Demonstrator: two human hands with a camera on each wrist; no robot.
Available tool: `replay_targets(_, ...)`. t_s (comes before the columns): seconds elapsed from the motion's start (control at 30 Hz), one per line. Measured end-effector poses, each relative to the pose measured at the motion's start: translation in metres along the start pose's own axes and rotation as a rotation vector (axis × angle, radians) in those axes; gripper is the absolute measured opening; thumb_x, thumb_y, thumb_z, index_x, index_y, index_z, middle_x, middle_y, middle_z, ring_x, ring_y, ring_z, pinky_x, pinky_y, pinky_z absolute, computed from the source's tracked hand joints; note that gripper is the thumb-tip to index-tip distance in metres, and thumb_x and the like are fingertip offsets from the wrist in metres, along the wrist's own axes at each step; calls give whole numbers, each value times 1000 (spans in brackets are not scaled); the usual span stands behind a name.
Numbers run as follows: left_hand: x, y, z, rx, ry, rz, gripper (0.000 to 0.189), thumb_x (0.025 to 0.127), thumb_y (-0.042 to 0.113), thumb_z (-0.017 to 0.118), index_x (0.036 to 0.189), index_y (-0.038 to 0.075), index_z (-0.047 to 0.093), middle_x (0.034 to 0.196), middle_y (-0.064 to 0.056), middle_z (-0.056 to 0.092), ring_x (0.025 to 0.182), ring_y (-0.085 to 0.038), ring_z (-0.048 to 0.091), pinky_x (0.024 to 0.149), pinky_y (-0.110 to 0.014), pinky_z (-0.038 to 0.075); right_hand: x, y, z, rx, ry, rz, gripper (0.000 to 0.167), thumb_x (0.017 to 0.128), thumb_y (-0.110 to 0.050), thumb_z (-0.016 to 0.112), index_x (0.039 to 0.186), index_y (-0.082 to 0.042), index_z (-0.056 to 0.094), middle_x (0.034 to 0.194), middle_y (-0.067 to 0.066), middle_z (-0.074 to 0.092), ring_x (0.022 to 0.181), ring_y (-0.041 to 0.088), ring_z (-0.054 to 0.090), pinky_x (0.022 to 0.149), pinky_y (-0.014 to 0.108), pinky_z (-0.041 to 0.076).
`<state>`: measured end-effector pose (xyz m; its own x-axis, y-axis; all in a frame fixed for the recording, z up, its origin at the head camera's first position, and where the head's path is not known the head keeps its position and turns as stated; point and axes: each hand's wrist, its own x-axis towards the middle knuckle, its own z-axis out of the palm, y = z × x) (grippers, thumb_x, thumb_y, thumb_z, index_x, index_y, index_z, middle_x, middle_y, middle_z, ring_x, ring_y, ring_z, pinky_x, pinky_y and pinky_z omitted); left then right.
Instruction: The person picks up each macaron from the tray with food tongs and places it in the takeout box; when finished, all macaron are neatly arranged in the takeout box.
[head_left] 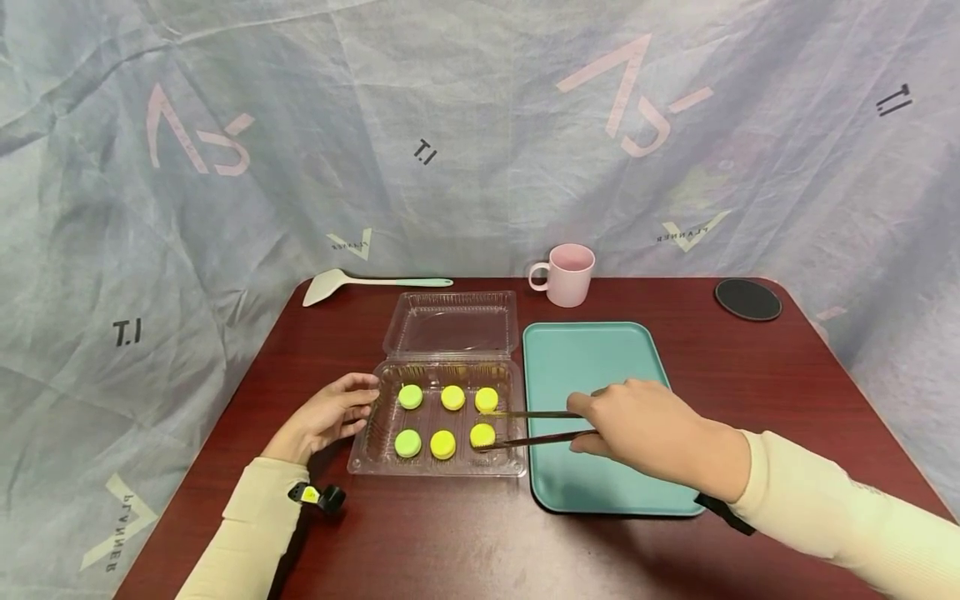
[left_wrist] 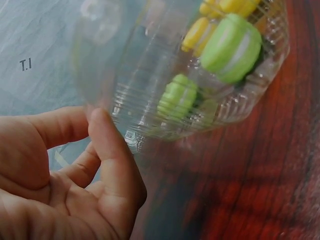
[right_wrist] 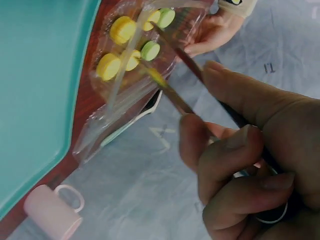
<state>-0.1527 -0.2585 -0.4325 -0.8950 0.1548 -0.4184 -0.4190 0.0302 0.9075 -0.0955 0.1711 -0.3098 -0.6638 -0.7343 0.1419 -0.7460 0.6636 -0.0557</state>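
Observation:
My left hand (head_left: 333, 414) pinches the left rim of a clear plastic box (left_wrist: 145, 107) between thumb and fingers. The box's hinged lid (head_left: 453, 323) lies folded back, away from me. Inside sit two rows of macarons: green ones (head_left: 410, 397) at the left, then yellow macarons (head_left: 452, 397) toward the right. With my right hand (head_left: 648, 429) I hold slim, shiny tongs (right_wrist: 172, 95), reaching in from the right. Their two arms are spread, the tips on either side of the front right yellow macaron (head_left: 483, 435).
A teal tray (head_left: 585, 358) stands right beside the box, under my right hand. Behind are a pink mug (head_left: 570, 279) and a white spatula (head_left: 326, 286) with a pale green handle. A dark round coaster (head_left: 747, 299) lies at the far right corner.

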Motion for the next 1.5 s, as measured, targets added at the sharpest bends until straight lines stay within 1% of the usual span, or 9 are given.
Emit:
replay_targets(0.27, 1, -1, 0, 1, -3, 0, 25, 99, 13, 64, 121, 12, 54, 90, 1, 55, 71, -6, 56, 60, -19, 53, -18, 21, 8, 151, 63, 57, 24, 86, -34, 80, 99, -19, 66, 66, -22, 47, 54, -5, 42, 45, 22, 39)
replay_targets(0.43, 1, -1, -1, -13, -11, 5, 23, 100, 12, 63, 121, 12, 54, 90, 0, 55, 71, -6, 56, 59, -18, 53, -29, 33, 22, 189, 164, 64, 28, 85, -34, 81, 104, -19, 67, 67, -24, 45, 55, -7, 40, 46, 20, 37)
replay_targets(0.57, 1, -1, 0, -22, -13, 5, 22, 99, 12, 63, 120, 13, 55, 90, 0, 55, 71, -6, 56, 59, -18, 53, -41, 40, 34, 209, 210, 117, 28, 84, -34, 81, 104, -22, 66, 67, -25, 42, 53, -7, 36, 45, 19, 35)
replay_targets(0.8, 0, 0, 0, -13, -12, 2, 24, 99, 13, 64, 121, 12, 54, 90, 1, 55, 72, -6, 56, 60, -18, 53, -62, 52, 44, 269, 176, 292, 33, 87, -38, 78, 111, -20, 64, 72, -22, 53, 56, -5, 44, 49, 21, 39)
replay_targets(0.97, 0, 0, 0, -5, -9, 0, 28, 99, 14, 64, 124, 10, 53, 91, 1, 55, 73, -6, 56, 61, -18, 53, -74, 60, 47, 285, 164, 407, 38, 89, -40, 77, 115, -17, 60, 70, -17, 52, 57, -1, 45, 51, 24, 39)
replay_targets(1.13, -1, -3, -2, 10, 0, -9, 30, 99, 15, 65, 126, 10, 52, 92, 1, 55, 73, -7, 56, 62, -19, 53, -86, 69, 56, 294, 144, 511, 48, 93, -43, 72, 123, -9, 59, 82, -5, 67, 71, 9, 61, 62, 35, 50)
replay_targets(1.23, -2, -3, -2, 10, 0, -8, 30, 99, 15, 64, 126, 10, 52, 91, 1, 55, 73, -6, 57, 61, -19, 53, -91, 77, 62, 278, 145, 548, 51, 94, -43, 70, 127, -5, 61, 92, 3, 71, 80, 19, 66, 67, 45, 52)
replay_targets(1.4, -2, -1, 0, -1, -4, -5, 28, 100, 15, 64, 125, 11, 53, 90, 1, 55, 72, -6, 56, 61, -19, 53, -101, 91, 66, 247, 146, 590, 41, 98, -36, 67, 124, -5, 61, 92, 5, 69, 79, 25, 64, 62, 48, 50)
replay_targets(1.5, -1, -1, 0, -6, -5, 0, 27, 99, 14, 64, 123, 12, 53, 90, 1, 55, 72, -6, 56, 61, -19, 53, -106, 98, 68, 257, 129, 617, 45, 100, -35, 64, 127, 0, 57, 99, 15, 69, 83, 31, 66, 62, 52, 51)
